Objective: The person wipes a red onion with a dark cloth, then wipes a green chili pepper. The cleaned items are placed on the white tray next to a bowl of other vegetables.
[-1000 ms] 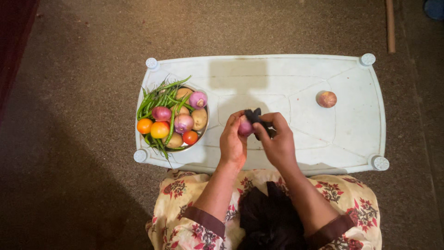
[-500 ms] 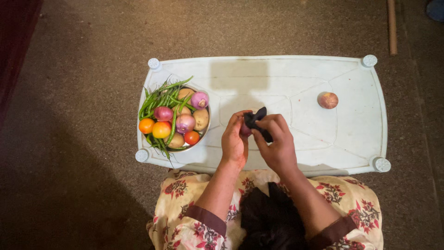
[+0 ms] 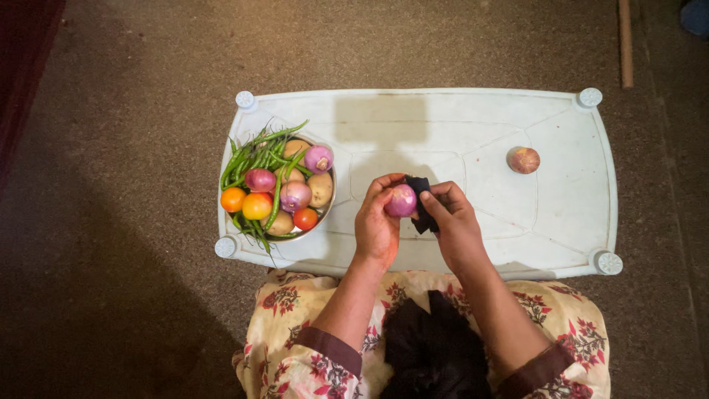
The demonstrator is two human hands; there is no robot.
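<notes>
**Onion held and wiped over white table**

A purple onion [image 3: 402, 200] is gripped in the left hand [image 3: 377, 225], fingers curled around its left side and underside, thumb toward the top. The onion is held above the middle of the white plastic table [image 3: 458, 118], near the front edge, not resting on it. A small dark cloth [image 3: 422, 207] is pinched in the right hand [image 3: 458, 225], fingers closed on it; the cloth is pressed against the right side of the onion. Both hands are touching or nearly touching around the onion.

A round metal bowl [image 3: 326, 210] is seen at the left end of the table, filled with green chillies [image 3: 255, 159], purple onions, potatoes [image 3: 320, 189] and tomatoes [image 3: 256, 206]. A second, brownish onion [image 3: 523, 159] is lying alone on the right part of the table, well apart from the hands. Floral-patterned sleeves [image 3: 295, 355] are visible at the bottom. The table is set on a dark brown floor [image 3: 118, 148].
</notes>
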